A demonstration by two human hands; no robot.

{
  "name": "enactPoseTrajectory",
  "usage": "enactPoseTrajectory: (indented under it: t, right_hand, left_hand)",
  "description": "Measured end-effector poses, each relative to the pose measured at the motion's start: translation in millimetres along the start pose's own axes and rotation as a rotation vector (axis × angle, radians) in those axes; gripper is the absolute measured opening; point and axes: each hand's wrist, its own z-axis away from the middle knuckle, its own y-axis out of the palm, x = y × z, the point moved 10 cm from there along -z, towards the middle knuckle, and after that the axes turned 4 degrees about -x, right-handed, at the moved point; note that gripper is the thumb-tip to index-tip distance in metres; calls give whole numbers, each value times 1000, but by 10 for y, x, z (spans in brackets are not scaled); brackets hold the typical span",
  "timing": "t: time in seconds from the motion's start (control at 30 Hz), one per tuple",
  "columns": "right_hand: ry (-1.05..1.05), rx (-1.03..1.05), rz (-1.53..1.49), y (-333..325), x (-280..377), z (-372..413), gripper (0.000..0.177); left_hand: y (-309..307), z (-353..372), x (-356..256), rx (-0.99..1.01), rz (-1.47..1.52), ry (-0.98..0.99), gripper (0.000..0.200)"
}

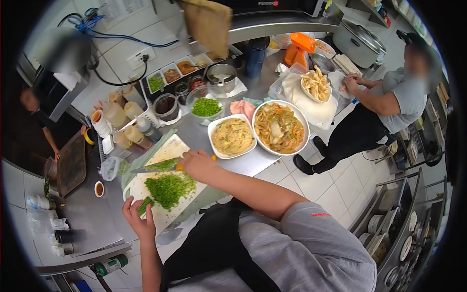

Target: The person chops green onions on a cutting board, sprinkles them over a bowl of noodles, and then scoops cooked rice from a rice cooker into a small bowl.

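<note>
My right hand (198,165) is wrapped round the yellow handle of a knife (151,168), whose blade points left across the white cutting board (168,148). Green bits cling along the blade. Below it on the board lies a heap of finely chopped green onions (169,190). At the heap's lower left, my left hand (139,220) has its fingers around the uncut end of a bunch of green onions (144,206). The blade is apart from that bunch. A greenish cloth (127,176) shows under the board's left edge.
Beyond the board stand a square bowl of food (232,136), a round bowl of noodles (280,127) and a tub of chopped greens (206,107). Squeeze bottles (137,136) and a small sauce cup (99,189) are to the left. One person stands right, another far left.
</note>
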Motion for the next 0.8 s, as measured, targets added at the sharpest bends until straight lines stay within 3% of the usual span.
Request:
enactPoseTrajectory:
  t: [0.07,0.13,0.17,0.23,0.27,0.3,0.37,0.4,0.47,0.8]
  right_hand:
    - [-115,-366,-263,-874,-51,437,18]
    - [-33,-364,-454,-1098,-581,905,15]
    - [4,-426,-406,-1154,-947,1200,14]
    - [344,-622,-493,-1138,-1896,1963,9]
    - [535,-697,-546,-1123,-2315,2361,8]
    - [689,-693,-578,-930,-2729,2745,13]
    - [902,-737,-819,-403,-3359,3359,26]
    - [896,-728,-820,-459,-3374,3348,26]
    - [1118,-499,-1426,-48,-3264,3356,41]
    - [1039,-566,-1801,101,-3241,3103,49]
  left_hand:
    - [232,-159,-352,-13,-1,28,23]
    - [481,-221,-508,54,73,64,14]
    - [610,-181,-518,53,70,58,14]
    - [1055,19,-182,259,109,-341,10]
    - [1189,61,-216,306,114,-443,16]
    - [1279,45,-344,300,113,-450,16]
    - [1256,-163,-898,100,235,-110,25]
    - [1256,-224,-1164,88,61,96,34]
    - [1304,-254,-1293,120,110,52,34]
    - [1463,66,-1449,269,136,26,32]
